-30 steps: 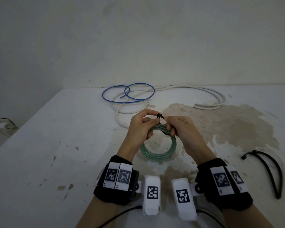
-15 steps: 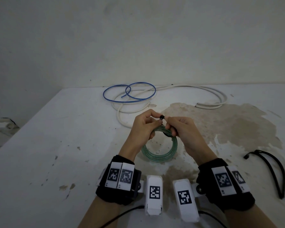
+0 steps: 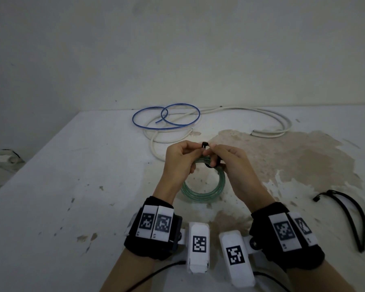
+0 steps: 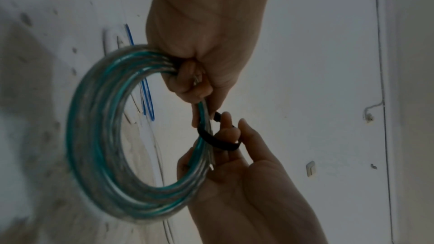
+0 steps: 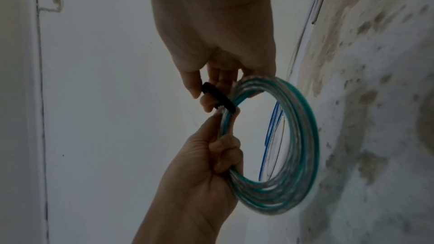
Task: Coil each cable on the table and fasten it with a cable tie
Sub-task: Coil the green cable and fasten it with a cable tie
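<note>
Green coil point(image 3: 200, 193) hangs above the bench point(image 3: 72, 186), left hand point(image 3: 180, 160) gripping its turns. Right hand point(image 3: 230, 163) pinches the black tie point(image 4: 217, 141) looped round it; we'd keep strands bunched while cinching.

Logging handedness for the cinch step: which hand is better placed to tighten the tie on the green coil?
Probably right hand: its fingers pinch the black cable tie looped around the green coil, while the left hand grips the bundle steady.
</note>
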